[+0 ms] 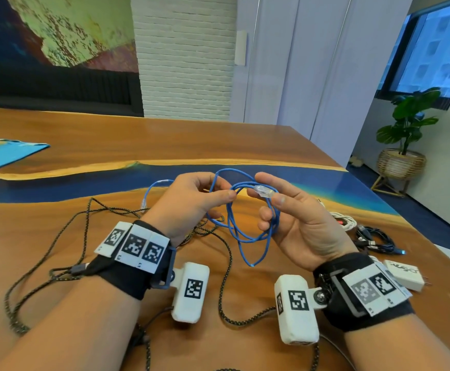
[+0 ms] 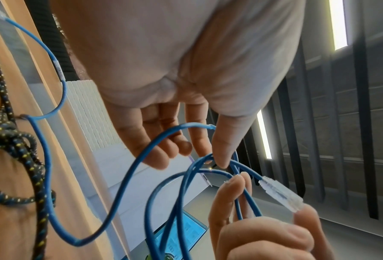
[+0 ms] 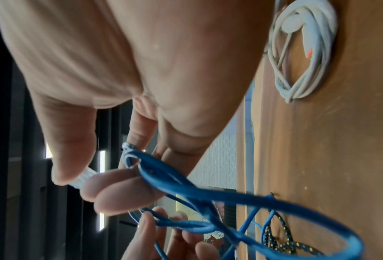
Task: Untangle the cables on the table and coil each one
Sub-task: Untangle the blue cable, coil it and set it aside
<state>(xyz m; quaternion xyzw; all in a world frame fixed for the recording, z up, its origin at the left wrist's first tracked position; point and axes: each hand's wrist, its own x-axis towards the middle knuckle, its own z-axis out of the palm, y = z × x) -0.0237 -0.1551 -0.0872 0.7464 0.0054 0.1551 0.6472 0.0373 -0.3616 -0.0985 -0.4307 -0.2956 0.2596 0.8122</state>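
Braided cable (image 1: 58,236) beneath blue cable (image 1: 234,223)

Plenty of bare table (image 1: 165,137) across the upper middle of the head view, so that side's wide open. Lower left is messy: the braided cable (image 1: 58,236) sprawls there and runs under both wrists. Right edge is crowded too, with a white coil (image 1: 345,220), black cables (image 1: 376,241) and a charger (image 1: 406,274) packed close together.
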